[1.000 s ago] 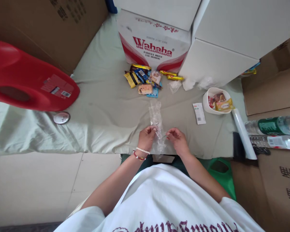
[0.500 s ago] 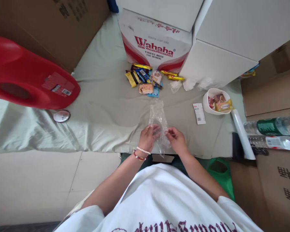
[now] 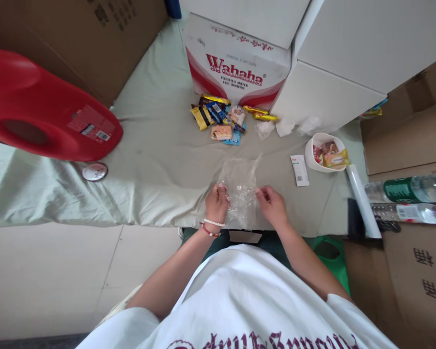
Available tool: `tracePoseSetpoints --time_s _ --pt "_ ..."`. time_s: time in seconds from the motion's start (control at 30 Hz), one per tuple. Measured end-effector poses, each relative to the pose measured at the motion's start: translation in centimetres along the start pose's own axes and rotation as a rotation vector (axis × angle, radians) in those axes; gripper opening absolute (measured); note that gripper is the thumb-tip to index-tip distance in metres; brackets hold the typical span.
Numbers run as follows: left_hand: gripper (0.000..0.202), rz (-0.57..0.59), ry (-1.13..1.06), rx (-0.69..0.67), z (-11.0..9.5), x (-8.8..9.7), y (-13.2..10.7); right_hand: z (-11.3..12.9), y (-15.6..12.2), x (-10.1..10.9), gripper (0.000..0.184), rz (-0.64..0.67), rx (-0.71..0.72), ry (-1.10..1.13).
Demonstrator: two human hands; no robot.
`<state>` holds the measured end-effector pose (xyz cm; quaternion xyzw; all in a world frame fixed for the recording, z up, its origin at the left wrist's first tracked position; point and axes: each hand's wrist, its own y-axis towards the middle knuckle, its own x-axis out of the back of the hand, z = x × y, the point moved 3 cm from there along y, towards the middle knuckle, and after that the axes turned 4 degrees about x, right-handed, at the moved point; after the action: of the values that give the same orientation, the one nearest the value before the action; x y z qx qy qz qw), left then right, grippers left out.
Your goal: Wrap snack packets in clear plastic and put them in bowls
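A clear plastic bag [image 3: 241,191] is stretched between my hands over the front of the cloth-covered table. My left hand [image 3: 217,203], with two bracelets at the wrist, is closed on the bag's left edge. Opposite it, my right hand [image 3: 272,203] pinches the right edge between thumb and fingers. Beyond the bag lies a heap of wrapped snacks [image 3: 221,131], among them yellow, blue and pinkish packets. To the right of my right hand rests a white sachet [image 3: 299,170].
A white bowl [image 3: 314,162] holding several packets stands at the right, beside a white roll [image 3: 363,201] and plastic bottles [image 3: 428,188]. At the left are a red jug [image 3: 58,116] and a round tin [image 3: 95,172]. A Wahaha carton [image 3: 236,63] stands at the back.
My hands have moved apart, and the bag between them has gone from bunched and narrow to spread wide. The snacks and bowl have stayed in place.
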<state>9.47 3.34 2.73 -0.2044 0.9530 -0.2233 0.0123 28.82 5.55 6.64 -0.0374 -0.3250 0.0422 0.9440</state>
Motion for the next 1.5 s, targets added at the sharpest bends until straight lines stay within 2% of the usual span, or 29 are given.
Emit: tracePoseSetpoints --time_s 0.1,0.17,0.23,0.33,0.47,0.53,0.6,0.67,0.73,0.8,0.87,0.93,1.07,1.13,1.2,1.3,1.37,1.43,1.5 --pt "0.042 0.038 0.012 -0.057 0.0 -0.4 -0.3 1.2 1.5 -2.7 0.032 0.111 0.042 -0.118" --pt "0.043 0.049 0.034 -0.084 -0.2 -0.4 -0.1 1.2 2.6 -3.9 0.020 0.100 0.060 -0.166" --pt "0.044 0.034 0.057 -0.113 -0.7 0.0 0.9 0.6 3.7 -4.3 0.011 0.079 0.059 -0.109" --pt "0.046 -0.008 0.069 -0.149 -1.7 0.9 3.5 -0.9 5.2 -3.1 0.014 0.051 -0.084 0.208" --pt "0.050 -0.054 0.111 -0.144 -2.5 1.8 7.4 -2.3 6.5 0.0 0.032 0.020 -0.343 0.634" --pt "0.049 -0.072 0.148 -0.163 -2.7 1.9 8.4 -2.3 6.8 0.9 0.036 0.011 -0.412 0.688" --pt "0.047 -0.088 0.187 -0.211 -2.9 1.5 8.4 -1.7 7.0 0.8 0.038 0.013 -0.430 0.652" --pt "0.045 -0.079 0.189 -0.257 -2.9 0.7 7.6 -0.8 7.1 -0.7 0.040 0.057 -0.380 0.566" --pt "0.043 -0.030 0.148 -0.270 -2.8 -0.5 6.5 0.2 7.4 -2.8 0.040 0.120 -0.268 0.422" --pt "0.044 0.033 0.096 -0.259 -2.6 -1.6 5.4 0.7 7.9 -4.8 0.033 0.144 -0.139 0.261" --pt "0.045 0.072 0.060 -0.230 -2.6 -2.2 4.8 0.6 8.2 -5.9 0.024 0.138 -0.066 0.192" --pt "0.047 0.069 0.022 -0.195 -2.7 -1.8 5.0 -0.1 8.4 -5.9 0.018 0.139 -0.082 0.252" --pt "0.045 -0.022 0.004 -0.158 -3.2 0.4 6.4 -1.7 7.9 -3.5 0.022 0.120 -0.242 0.485" --pt "0.042 -0.057 0.036 -0.151 -3.4 1.1 7.0 -1.8 7.5 -2.4 0.027 0.074 -0.300 0.520" --pt "0.037 -0.062 0.056 -0.145 -3.4 1.1 7.0 -1.2 7.2 -2.2 0.033 0.033 -0.275 0.476" --pt "0.033 -0.019 0.049 -0.165 -3.0 0.0 6.1 0.6 7.0 -3.6 0.040 0.042 -0.117 0.314" --pt "0.031 0.011 0.047 -0.204 -2.8 -0.6 5.4 1.5 7.1 -5.1 0.036 0.092 -0.021 0.178" --pt "0.030 0.019 0.047 -0.227 -2.5 -0.7 5.1 1.8 7.2 -6.3 0.027 0.142 0.026 0.087" --pt "0.030 -0.002 0.050 -0.231 -2.3 -0.2 5.5 1.4 7.5 -6.5 0.020 0.153 0.025 0.096"
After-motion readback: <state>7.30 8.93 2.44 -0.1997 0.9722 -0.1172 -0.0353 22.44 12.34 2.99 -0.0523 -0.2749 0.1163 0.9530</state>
